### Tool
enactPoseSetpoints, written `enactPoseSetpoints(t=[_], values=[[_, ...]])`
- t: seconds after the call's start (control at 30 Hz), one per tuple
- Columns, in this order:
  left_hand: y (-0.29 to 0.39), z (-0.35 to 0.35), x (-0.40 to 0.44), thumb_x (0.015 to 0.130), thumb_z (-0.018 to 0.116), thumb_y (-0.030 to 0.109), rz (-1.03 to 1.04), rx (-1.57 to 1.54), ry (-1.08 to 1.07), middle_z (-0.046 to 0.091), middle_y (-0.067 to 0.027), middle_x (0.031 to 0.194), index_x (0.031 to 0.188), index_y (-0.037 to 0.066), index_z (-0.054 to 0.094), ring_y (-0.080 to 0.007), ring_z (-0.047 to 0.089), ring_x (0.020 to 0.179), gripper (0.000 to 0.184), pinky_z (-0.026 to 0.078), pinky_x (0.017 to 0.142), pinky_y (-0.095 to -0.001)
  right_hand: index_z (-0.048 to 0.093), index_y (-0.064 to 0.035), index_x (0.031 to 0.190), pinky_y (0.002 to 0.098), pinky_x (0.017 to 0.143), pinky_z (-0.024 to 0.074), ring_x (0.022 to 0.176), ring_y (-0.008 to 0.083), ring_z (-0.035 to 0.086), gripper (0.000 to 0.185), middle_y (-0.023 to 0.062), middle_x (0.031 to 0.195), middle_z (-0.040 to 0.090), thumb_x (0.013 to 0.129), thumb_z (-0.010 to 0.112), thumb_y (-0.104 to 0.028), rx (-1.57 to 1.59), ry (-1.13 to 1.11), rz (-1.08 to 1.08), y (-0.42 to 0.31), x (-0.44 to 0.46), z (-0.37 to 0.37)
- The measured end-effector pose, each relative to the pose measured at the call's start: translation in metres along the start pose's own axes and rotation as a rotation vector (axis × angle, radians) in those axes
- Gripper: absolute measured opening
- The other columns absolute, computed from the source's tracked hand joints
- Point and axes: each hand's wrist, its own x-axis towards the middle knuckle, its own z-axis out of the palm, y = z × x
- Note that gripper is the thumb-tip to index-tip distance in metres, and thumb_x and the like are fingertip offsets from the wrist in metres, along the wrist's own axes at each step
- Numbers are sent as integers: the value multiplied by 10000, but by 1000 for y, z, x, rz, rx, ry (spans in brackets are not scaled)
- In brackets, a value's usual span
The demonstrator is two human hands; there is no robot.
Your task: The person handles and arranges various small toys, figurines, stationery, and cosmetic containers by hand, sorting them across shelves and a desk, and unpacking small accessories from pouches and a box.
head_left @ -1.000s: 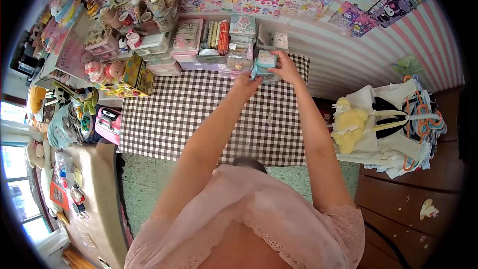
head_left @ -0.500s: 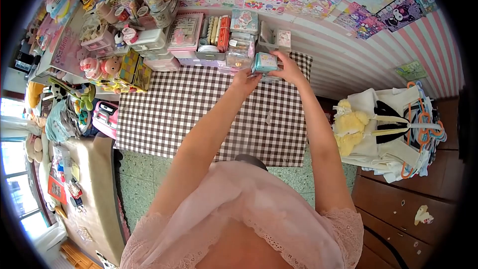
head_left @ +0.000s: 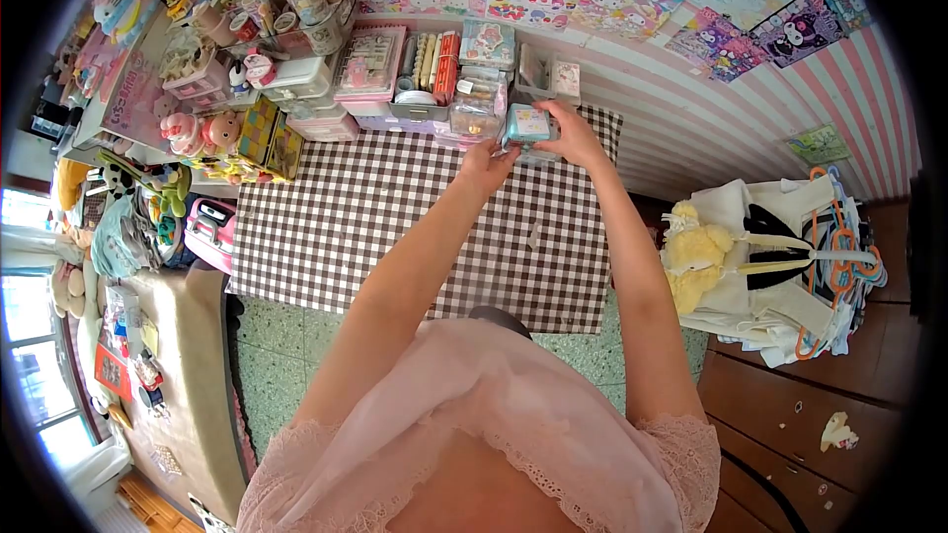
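Note:
A small light-blue box [head_left: 528, 123] with a pale picture on its top is held between my two hands at the back right of the checkered table. My left hand [head_left: 486, 164] grips its lower left side, and my right hand [head_left: 573, 135] has thumb and fingers on its right side. Just left of the box stands a clear container of small packets [head_left: 477, 104]. Behind it is an open grey bin [head_left: 533, 69]. Something clear shows under the box, partly hidden by my fingers.
The checkered cloth [head_left: 395, 227] covers the table. Along the back stand a bin of rolled items [head_left: 428, 67], a pink case [head_left: 367, 64] and white drawers [head_left: 296, 79]. Clothes on hangers [head_left: 780, 257] are at the right, a bed [head_left: 193, 375] at the left.
The view has shifted slightly. The light-blue box has turned and sits a little lower between my hands, and both hands keep their hold on it.

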Motion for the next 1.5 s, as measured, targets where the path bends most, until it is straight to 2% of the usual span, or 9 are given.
enactPoseSetpoints(t=[0.2,0.43,0.7,0.83,1.0,1.2,1.37,1.47,1.5], values=[[0,0,-2,949,341,103,14,46,35,354,-212,1162,1187,-105,293,-338,401,1121,319,375,1012,-414,463,-81,1169,366,865,433,1062,309,508,655,132,1171,498,596,779,-126,-77,-23,-8,-3,6,-1],[-2,-5,-2,944,372,129,-48,90,3,323,-262,1259,1335,-33,224,-370,366,1185,449,321,1043,-442,447,-71,1114,408,817,448,1068,327,509,626,131,1136,524,584,778,-110,-248,-52,9,-13,9,1],[2,-2,-6,947,369,147,-64,138,45,261,-292,1314,1361,-7,201,-382,311,1240,472,290,1057,-454,418,-55,1231,389,873,430,1096,327,482,716,141,1196,470,607,761,-129,-179,-20,5,-8,4,8],[-1,-3,-8,937,383,112,-61,41,24,328,-283,1261,1327,33,254,-389,357,1199,418,335,1041,-440,409,-49,1254,385,895,419,1109,322,472,725,135,1202,469,624,754,-147,-145,3,-6,-10,-1,8],[-1,1,-18,938,379,109,-50,55,40,311,-294,1276,1335,35,244,-396,340,1221,426,335,1043,-437,489,-59,1204,369,888,428,1095,291,485,581,92,1203,490,705,719,-251,-190,232,-71,-16,-9,19],[2,1,-28,937,384,107,-36,29,10,288,-308,1300,1334,24,248,-400,342,1226,428,339,1041,-441,559,-31,1102,371,888,424,1087,280,487,477,83,1167,517,742,695,-315,-123,315,-54,-17,-8,27],[-1,-20,-10,939,377,124,-56,1,-68,431,-292,1179,1266,1,342,-377,467,1103,351,433,943,-427,570,-3,1035,373,886,418,1059,304,505,452,134,1118,538,731,707,-308,-126,442,-25,-13,-6,39],[-3,-13,-25,936,431,227,-58,72,-84,566,-188,810,1047,-2,432,-316,586,738,255,520,721,-414,572,-2,1011,394,879,412,1022,331,516,435,167,1070,552,726,712,-299,-188,544,-56,-5,-3,51],[-5,-12,-30,927,447,228,-47,76,-38,546,-204,919,1087,-8,423,-315,568,830,286,496,798,-415,565,0,1042,386,898,402,1041,326,508,411,177,1105,540,750,697,-257,-189,488,-41,-12,-4,47]])
